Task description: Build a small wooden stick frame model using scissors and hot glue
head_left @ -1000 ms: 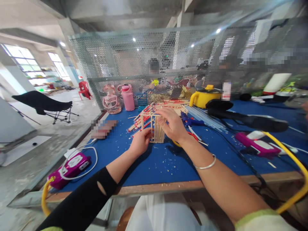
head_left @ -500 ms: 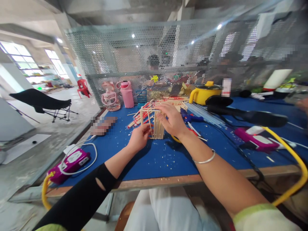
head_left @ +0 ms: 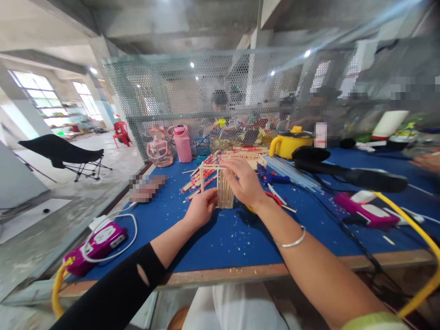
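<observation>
Both hands are gripping a pale wooden-stick frame structure standing on the blue-covered table. Left hand is pinching its near lower edge; right hand is clasping its upper right side. Behind the structure are lying loose red-and-natural sticks.

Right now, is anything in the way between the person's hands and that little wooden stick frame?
Nothing visible. Both hands are already on the stick frame: the left hand touches its lower near corner, and the right hand rests against its right side and top.
</observation>
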